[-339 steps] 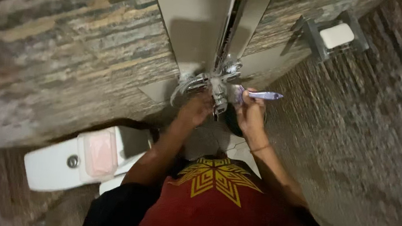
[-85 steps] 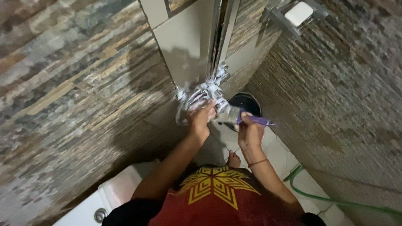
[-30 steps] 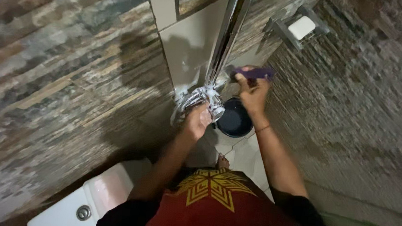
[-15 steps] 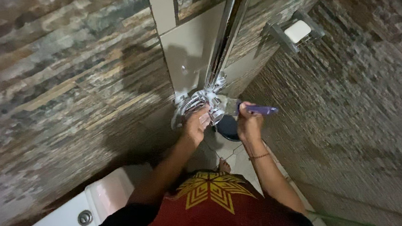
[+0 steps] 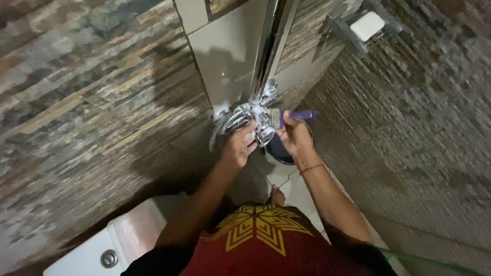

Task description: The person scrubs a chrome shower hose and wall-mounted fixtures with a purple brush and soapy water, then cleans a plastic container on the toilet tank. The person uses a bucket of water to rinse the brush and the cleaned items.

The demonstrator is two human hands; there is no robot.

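Head view: chrome shower mixer valve (image 5: pixel 261 117) at frame centre, on wall below vertical riser pipe (image 5: pixel 273 40). Left hand (image 5: pixel 239 145) touches valve underside, grip unclear. Right hand (image 5: pixel 294 135) clamped on purple toothbrush (image 5: pixel 295 115), long axis horizontal, head end against valve. Both hands equally near.

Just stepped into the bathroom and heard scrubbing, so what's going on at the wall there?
A person in a red top is working at the chrome shower fitting on the tiled wall. The left hand rests on the fitting from below, while the right hand holds a purple brush handle against its side. A dark bucket sits on the floor beneath, a white toilet tank stands to the left, and a soap bar lies in the wall holder up right.
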